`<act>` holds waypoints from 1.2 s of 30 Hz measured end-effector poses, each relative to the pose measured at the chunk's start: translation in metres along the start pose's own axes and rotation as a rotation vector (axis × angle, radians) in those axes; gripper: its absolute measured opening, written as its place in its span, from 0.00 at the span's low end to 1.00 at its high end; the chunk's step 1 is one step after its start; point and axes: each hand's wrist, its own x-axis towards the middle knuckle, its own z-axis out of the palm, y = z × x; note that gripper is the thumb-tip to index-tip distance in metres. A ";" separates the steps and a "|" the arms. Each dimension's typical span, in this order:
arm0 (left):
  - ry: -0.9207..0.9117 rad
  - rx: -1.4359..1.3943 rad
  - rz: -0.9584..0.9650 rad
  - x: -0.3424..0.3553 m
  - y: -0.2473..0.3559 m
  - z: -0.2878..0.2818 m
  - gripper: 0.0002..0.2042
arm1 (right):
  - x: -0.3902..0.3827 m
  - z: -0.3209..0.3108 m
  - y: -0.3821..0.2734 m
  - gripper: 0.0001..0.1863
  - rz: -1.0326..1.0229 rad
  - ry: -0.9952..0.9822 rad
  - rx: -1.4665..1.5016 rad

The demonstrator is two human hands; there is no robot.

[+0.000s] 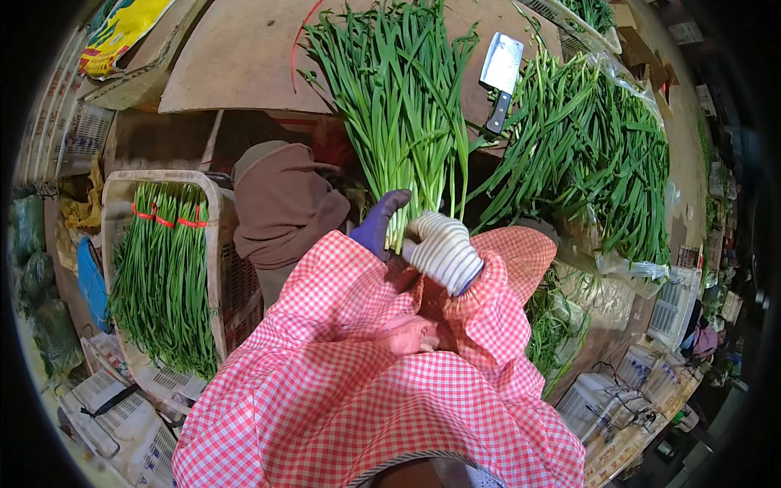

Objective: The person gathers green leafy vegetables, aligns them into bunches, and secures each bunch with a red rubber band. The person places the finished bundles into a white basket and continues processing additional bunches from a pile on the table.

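My left hand (376,224) in a purple glove grips the pale lower stalks of a large bunch of long green leafy chives (390,106), whose tips fan out over the wooden board (220,61). My right hand (439,252) in a striped glove is curled against the right side of the same stalk ends, partly hiding them. A cleaver (500,69) lies on the board to the right of the bunch, blade toward the far side. A loose heap of the same greens (602,163) on plastic sits at the right.
A plastic crate (213,276) on the left holds greens in red-banded bundles (163,276). A yellow bag (114,37) is at the upper left. More white baskets (126,423) stand at lower left and right. Loose greens (553,333) lie beside my right knee.
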 end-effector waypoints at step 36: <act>0.039 0.323 0.169 0.036 -0.016 -0.092 0.19 | 0.001 -0.020 0.014 0.11 0.099 0.121 0.220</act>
